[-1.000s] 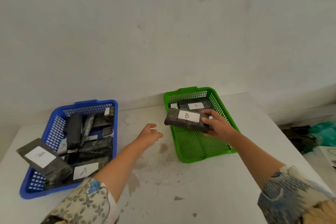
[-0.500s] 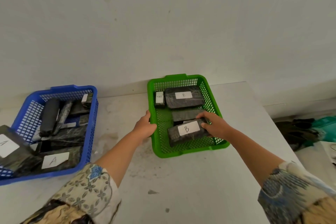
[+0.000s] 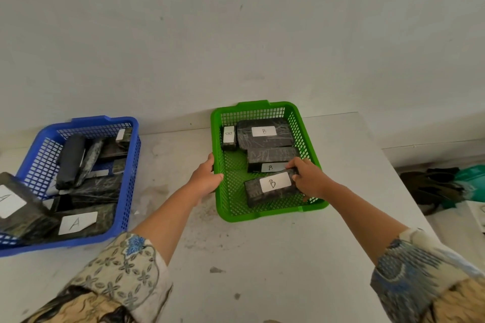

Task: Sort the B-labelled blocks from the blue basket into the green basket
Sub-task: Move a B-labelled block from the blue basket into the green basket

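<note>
The green basket sits mid-table against the wall. Several dark wrapped blocks with white B labels lie in it. The nearest B block rests on the basket floor at the front, and my right hand grips its right end. My left hand holds the basket's left rim. The blue basket stands to the left, full of dark blocks, two of them showing A labels.
The white table is stained between the baskets. Its right edge drops off beside the green basket. Dark and teal items lie below on the right. A plain wall backs both baskets.
My right hand has lowered the B block from above the green basket onto its floor. My left hand moved right and took hold of the basket's left rim.
</note>
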